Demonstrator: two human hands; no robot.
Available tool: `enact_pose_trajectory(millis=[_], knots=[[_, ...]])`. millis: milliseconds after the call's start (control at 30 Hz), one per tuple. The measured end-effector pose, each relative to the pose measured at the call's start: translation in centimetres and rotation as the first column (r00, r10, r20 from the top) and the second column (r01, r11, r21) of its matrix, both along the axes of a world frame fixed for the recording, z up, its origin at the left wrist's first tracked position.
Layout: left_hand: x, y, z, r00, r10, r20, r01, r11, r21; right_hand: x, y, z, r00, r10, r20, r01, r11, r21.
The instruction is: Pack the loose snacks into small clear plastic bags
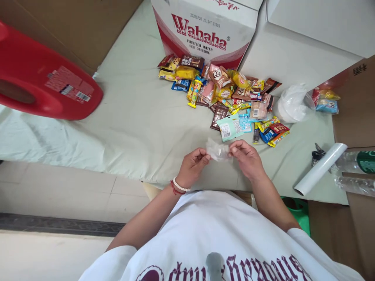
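Note:
A small, crinkled clear plastic bag (217,150) is stretched between my two hands near the table's front edge. My left hand (193,166) pinches its left side between thumb and fingertips. On the other side, my right hand (246,159) grips the bag's right edge the same way. Whether anything lies inside the bag I cannot tell. Just beyond it are a mint-green snack packet (230,128) and a dark brown packet (219,116). A large heap of wrapped snacks (221,91) spreads behind these, with a small group of colourful packets (272,132) to the right.
A white and red Wahaha water carton (205,33) stands behind the snacks. On the left lies a big red jug (49,78). To the right are a white plastic bundle (293,103), a white roll (320,168), keys (318,154) and clear bottles (354,183).

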State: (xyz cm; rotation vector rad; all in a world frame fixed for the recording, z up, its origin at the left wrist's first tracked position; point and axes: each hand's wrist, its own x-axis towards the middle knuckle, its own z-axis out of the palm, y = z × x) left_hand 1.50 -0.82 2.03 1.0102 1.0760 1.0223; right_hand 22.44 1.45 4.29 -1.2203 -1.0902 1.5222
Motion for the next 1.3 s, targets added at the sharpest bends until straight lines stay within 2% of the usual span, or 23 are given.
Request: enact_pose_trajectory(millis=[67, 133, 267, 333, 433, 533, 600, 667, 733, 800, 867, 933, 1000, 1133, 1233, 1300], knots=[[0.2, -0.1, 0.1, 0.999, -0.041, -0.014, 0.041, 0.998, 0.041, -0.9, -0.4, 0.0, 0.989, 0.143, 0.020, -0.143, 0.990, -0.016], [0.5, -0.1, 0.2, 0.998, -0.056, -0.016, 0.057, 0.997, 0.060, -1.7, -0.6, -0.3, 0.983, 0.183, -0.012, -0.183, 0.982, -0.040], [0.1, 0.1, 0.0, 1.000, -0.021, -0.002, 0.021, 1.000, 0.009, -1.7, -0.5, -1.0, 0.994, -0.007, -0.108, -0.004, 0.995, -0.102], [-0.2, 0.1, -0.2, 1.000, 0.002, 0.012, -0.002, 1.000, -0.014, -1.1, -0.4, -1.2, 0.993, -0.054, -0.107, 0.042, 0.993, -0.109], [-0.1, 0.3, -0.2, 0.998, 0.032, 0.056, -0.028, 0.997, -0.076, -0.8, -0.5, -1.2, 0.999, -0.036, -0.003, 0.036, 0.999, 0.016], [0.5, 0.8, 0.2, 0.991, 0.013, 0.135, 0.008, 0.988, -0.154, -1.1, -0.9, -0.9, 0.986, 0.052, 0.157, -0.084, 0.975, 0.207], [0.9, 1.2, 0.6, 0.992, -0.025, 0.125, 0.044, 0.987, -0.153, -1.2, -1.1, -0.8, 0.964, 0.093, 0.248, -0.167, 0.940, 0.297], [1.1, 1.5, 1.0, 0.997, -0.045, 0.064, 0.052, 0.993, -0.104, -1.3, -1.3, -0.7, 0.940, 0.116, 0.320, -0.224, 0.918, 0.328], [1.3, 1.5, 1.2, 0.999, -0.039, -0.005, 0.039, 0.999, -0.036, -1.2, -1.5, -0.8, 0.935, 0.143, 0.325, -0.238, 0.933, 0.272], [1.4, 1.2, 1.3, 0.998, -0.032, -0.055, 0.034, 0.999, 0.029, -1.3, -1.7, -1.0, 0.963, 0.153, 0.220, -0.191, 0.968, 0.162], [1.5, 0.8, 1.1, 0.995, -0.035, -0.097, 0.043, 0.995, 0.085, -1.6, -1.8, -1.1, 0.985, 0.122, 0.121, -0.129, 0.990, 0.054], [1.5, 0.5, 0.8, 0.994, -0.029, -0.104, 0.041, 0.993, 0.112, -2.1, -1.8, -1.1, 0.991, 0.086, 0.105, -0.087, 0.996, 0.004], [1.4, 0.4, 0.4, 0.997, 0.005, -0.072, 0.002, 0.996, 0.088, -2.4, -1.7, -0.9, 0.994, 0.038, 0.105, -0.038, 0.999, -0.007], [0.7, 0.3, -0.3, 0.994, 0.108, -0.003, -0.108, 0.994, 0.009, -2.2, -1.3, -0.8, 0.997, -0.083, -0.003, 0.083, 0.996, -0.025], [0.6, 0.3, -0.7, 0.994, 0.106, 0.016, -0.106, 0.994, -0.039, -1.8, -1.2, -1.3, 0.993, -0.112, -0.043, 0.109, 0.992, -0.067], [0.9, 0.4, -1.0, 0.995, 0.100, 0.023, -0.096, 0.988, -0.122, -1.8, -1.3, -1.9, 0.995, -0.097, -0.027, 0.094, 0.991, -0.097]])
